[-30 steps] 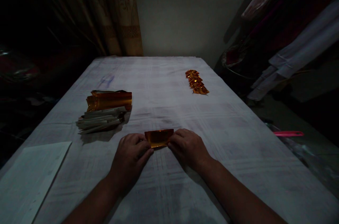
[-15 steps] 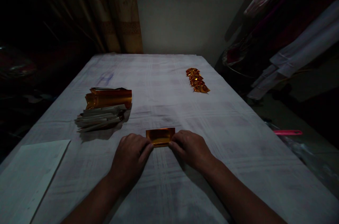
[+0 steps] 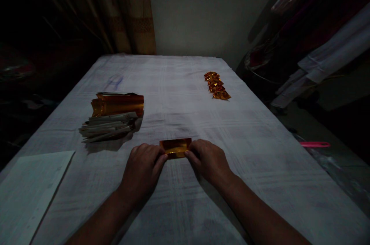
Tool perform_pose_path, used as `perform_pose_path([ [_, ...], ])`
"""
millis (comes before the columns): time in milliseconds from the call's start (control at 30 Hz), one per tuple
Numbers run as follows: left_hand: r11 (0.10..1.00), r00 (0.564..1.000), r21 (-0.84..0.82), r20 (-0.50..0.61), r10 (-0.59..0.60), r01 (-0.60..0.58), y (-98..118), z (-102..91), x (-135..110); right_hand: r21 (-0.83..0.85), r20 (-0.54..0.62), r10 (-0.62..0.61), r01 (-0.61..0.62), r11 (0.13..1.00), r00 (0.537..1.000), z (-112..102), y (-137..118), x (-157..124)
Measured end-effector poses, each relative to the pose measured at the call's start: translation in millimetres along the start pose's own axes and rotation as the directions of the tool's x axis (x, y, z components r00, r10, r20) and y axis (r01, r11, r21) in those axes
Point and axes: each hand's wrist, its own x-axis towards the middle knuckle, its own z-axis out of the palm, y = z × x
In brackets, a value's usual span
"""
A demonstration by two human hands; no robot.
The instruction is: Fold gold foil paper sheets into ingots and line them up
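Between my two hands lies a small sheet of gold foil paper [image 3: 175, 147], its near edge turned up in a narrow fold. My left hand [image 3: 146, 166] pinches the left end of that fold, thumb on the near side. At the opposite end, my right hand [image 3: 208, 162] grips it in the same way. To the left, a stack of gold foil sheets [image 3: 121, 105] curls on the cloth, with a pile of greyish paper edges [image 3: 110, 127] just in front. Several folded gold foil pieces [image 3: 216, 86] stand in an overlapping row at the far right.
A pale checked cloth [image 3: 173, 206] covers the table. White paper [image 3: 34, 191] lies at the near left corner. Curtains [image 3: 127, 13] hang behind at left, and clothes [image 3: 332, 52] hang at right. Beyond the right edge is a pink handle [image 3: 314, 144] low down.
The near fold of the foil paper stands slightly differently and catches more light. Both hands keep their grip in nearly the same place; the whole view has shifted a little.
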Motion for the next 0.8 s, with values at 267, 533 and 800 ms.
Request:
perform_pose_path([
  [267, 1.0, 1.0, 0.012, 0.005, -0.009, 0.009, 0.3, 1.3, 0.5, 0.004, 0.006, -0.005, 0.005, 1.0, 1.0, -0.6, -1.0, 1.0],
  [533, 0.999, 0.999, 0.032, 0.022, -0.041, 0.04, 5.4, -0.5, 2.1, 0.077, -0.013, 0.013, -0.012, 0.997, 1.0, -0.9, -3.1, 0.2],
  [800, 0.991, 1.0, 0.134, 0.015, 0.004, -0.006, 6.0, -0.6, 2.7, 0.068, -0.041, -0.026, 0.028, 0.997, 0.999, 4.0, 1.5, -1.6],
])
